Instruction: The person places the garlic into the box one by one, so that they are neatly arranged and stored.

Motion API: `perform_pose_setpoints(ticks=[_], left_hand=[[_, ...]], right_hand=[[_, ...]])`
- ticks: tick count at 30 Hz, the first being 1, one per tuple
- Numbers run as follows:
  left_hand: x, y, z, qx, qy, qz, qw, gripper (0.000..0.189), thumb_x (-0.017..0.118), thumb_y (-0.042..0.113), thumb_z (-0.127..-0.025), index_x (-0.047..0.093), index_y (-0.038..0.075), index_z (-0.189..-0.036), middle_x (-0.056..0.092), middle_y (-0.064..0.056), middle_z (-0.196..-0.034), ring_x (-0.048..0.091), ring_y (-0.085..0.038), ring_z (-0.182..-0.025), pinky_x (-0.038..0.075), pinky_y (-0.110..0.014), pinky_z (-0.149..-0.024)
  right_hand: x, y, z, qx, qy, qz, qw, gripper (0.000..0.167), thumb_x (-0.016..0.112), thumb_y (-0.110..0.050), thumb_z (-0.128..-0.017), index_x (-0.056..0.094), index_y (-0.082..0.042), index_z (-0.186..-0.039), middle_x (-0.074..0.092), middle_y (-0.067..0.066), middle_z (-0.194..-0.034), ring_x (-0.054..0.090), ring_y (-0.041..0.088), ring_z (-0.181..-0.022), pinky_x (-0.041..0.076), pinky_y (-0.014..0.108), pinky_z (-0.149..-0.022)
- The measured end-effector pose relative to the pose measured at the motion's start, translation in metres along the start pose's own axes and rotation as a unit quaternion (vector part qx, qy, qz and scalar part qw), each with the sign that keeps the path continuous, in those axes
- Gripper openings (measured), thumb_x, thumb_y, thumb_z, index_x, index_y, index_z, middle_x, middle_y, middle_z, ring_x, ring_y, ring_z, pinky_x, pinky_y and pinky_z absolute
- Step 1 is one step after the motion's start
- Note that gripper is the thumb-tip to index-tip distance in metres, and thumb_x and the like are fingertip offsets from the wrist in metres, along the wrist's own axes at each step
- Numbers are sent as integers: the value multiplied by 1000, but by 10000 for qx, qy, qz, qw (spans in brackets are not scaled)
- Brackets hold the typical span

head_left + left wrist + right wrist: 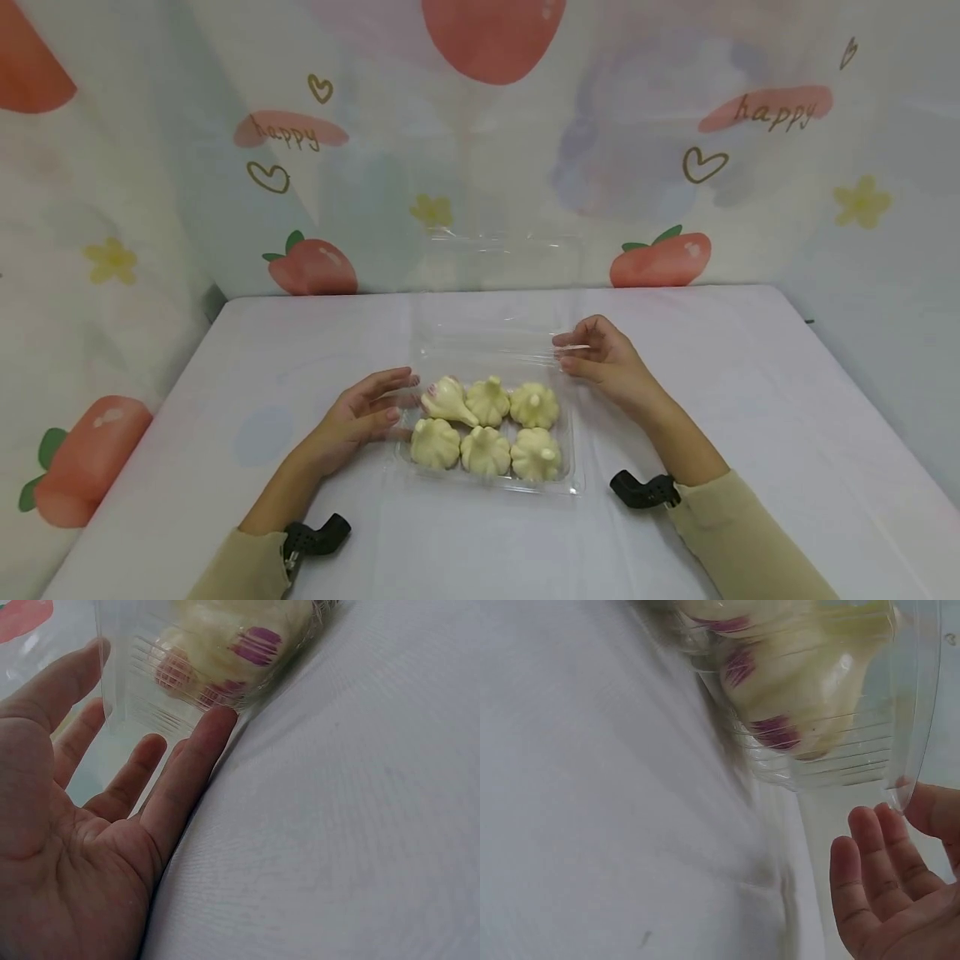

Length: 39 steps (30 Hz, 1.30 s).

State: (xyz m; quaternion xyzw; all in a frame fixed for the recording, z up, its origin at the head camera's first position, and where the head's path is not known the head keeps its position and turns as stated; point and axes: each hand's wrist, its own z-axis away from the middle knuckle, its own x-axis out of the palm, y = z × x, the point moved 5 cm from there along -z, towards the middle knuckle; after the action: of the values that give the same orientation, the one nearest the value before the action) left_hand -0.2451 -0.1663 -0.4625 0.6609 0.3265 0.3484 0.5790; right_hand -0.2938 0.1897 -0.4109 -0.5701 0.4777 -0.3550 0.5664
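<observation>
A clear plastic clamshell box (573, 479) lies on the table with its see-through lid (498, 304) raised at the back. Several pale garlic bulbs (486, 450) sit inside in two rows; the back-left bulb (446, 400) is tipped on its side, its purple marks showing. My left hand (360, 417) is at the box's left side, fingers extended, with fingertips (217, 720) right at the ribbed wall. At the back right corner, by the hinge, is my right hand (611, 362). Its thumb is at the rim's corner, with loosely bent fingers (866, 832) below the rim.
A white cloth covers the table (712, 358). Behind it hangs a printed backdrop (480, 150) with balloons, hearts and fruit, and more of it lines the left side. Black wrist cameras (318, 537) are strapped at both cuffs.
</observation>
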Motion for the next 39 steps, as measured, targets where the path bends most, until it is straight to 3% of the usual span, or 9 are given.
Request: perform_pose_setpoints(ticks=[4, 8, 16, 21, 24, 29, 34, 37, 39], left_hand=[[1, -1, -1, -5, -21, 24, 10000, 61, 54, 1, -100, 27, 2, -155, 32, -21, -157, 49, -25, -136, 56, -50, -92], [1, -1, -2, -10, 9, 65, 10000, 62, 54, 3, -101, 25, 4, -156, 33, -21, -156, 50, -24, -135, 56, -49, -92], [-1, 0, 0, 10, 13, 146, 9999, 55, 35, 29, -110, 20, 9, -159, 30, -25, -157, 50, -23, -135, 56, -46, -93], [-2, -4, 4, -106, 79, 286, 9995, 67, 54, 23, -104, 19, 10, -160, 22, -25, -161, 45, -18, -137, 55, -42, -95], [-4, -7, 5, -307, 334, 194, 9988, 72, 60, 19, -101, 19, 15, -161, 22, -23, -161, 44, -19, -136, 54, -39, -96], [-5, -7, 3, -481, 747, 99, 9960, 69, 54, 14, -103, 17, 23, -161, 25, -18, -161, 38, -29, -140, 53, -37, -96], [-4, -4, 0, -407, 877, 44, 9953, 67, 52, 15, -105, 16, 18, -161, 26, -18, -160, 30, -38, -144, 54, -37, -96], [-5, -2, 0, -493, 980, -76, 9939, 65, 53, 18, -105, 19, 17, -160, 28, -18, -159, 29, -36, -144, 54, -35, -95], [-5, -1, -1, -604, 1069, -155, 9923, 63, 54, 20, -104, 23, 17, -159, 33, -15, -156, 33, -33, -142, 53, -34, -94]], right_hand=[[-6, -4, 3, -210, -175, 280, 9992, 18, 62, 10, -90, 48, 9, -102, 68, 13, -118, 67, 19, -108, 58, 25, -82], [-13, -9, 6, -250, -486, 883, 9946, 4, 54, 10, -91, 57, 9, -93, 67, 22, -120, 65, 17, -113, 54, 25, -84], [-16, -10, 8, 54, -1121, 2048, 9724, 28, 40, 3, -91, 67, 0, -85, 70, 11, -118, 59, 24, -121, 48, 32, -87], [-10, -9, 6, -128, -1000, 2232, 9695, 21, 48, -2, -96, 69, -5, -96, 70, 10, -107, 63, 23, -106, 51, 27, -85], [-8, -9, 8, 85, -971, 2300, 9683, 26, 51, -8, -99, 68, -7, -119, 69, 11, -114, 65, 25, -104, 53, 32, -86], [-3, -8, 17, 1005, -1909, 1978, 9562, 64, 54, -24, -102, 26, -25, -159, 64, 15, -125, 63, 28, -104, 55, 40, -87], [4, -5, 31, 1877, -2902, 1029, 9327, 104, 65, -15, -94, -14, -43, -156, 61, 17, -109, 67, 35, -92, 58, 45, -83], [10, -4, 36, 2111, -3238, 668, 9198, 122, 72, -13, -88, -27, -47, -150, 61, 15, -102, 68, 33, -86, 59, 47, -80], [13, -5, 36, 2114, -3303, 560, 9182, 127, 75, -12, -87, -30, -47, -148, 62, 16, -96, 68, 29, -82, 60, 47, -78]])
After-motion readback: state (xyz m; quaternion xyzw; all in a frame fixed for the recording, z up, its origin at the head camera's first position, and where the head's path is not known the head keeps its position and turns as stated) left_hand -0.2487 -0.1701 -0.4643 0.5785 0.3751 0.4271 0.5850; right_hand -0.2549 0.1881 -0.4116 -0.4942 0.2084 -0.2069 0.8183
